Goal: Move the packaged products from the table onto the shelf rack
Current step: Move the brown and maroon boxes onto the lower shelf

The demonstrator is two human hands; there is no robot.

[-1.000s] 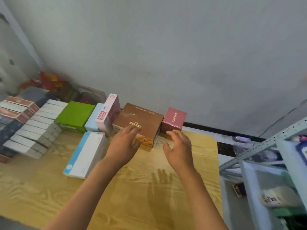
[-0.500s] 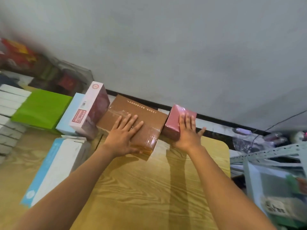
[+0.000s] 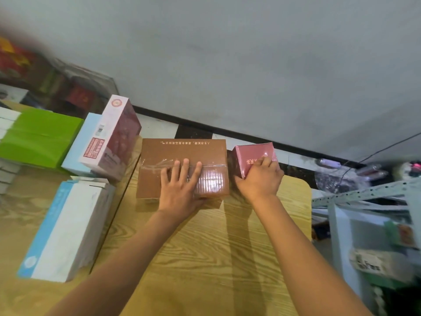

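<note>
1. The left hand [image 3: 180,190] lies flat on top of the brown box [image 3: 183,167], fingers straight and spread, thumb hooked over the box's near edge.
2. The right hand [image 3: 259,179] grips the small maroon box [image 3: 252,156] with curled fingers at its near right corner.
3. Both boxes sit at the far edge of the wooden table [image 3: 205,258], the maroon one just right of the brown one, near the table's rounded right corner.
4. Close on the brown box's left stands a pink box [image 3: 114,137]; a white-and-blue box [image 3: 66,226] lies nearer.
5. The shelf rack [image 3: 364,195] stands right of the table, across a gap.
</note>
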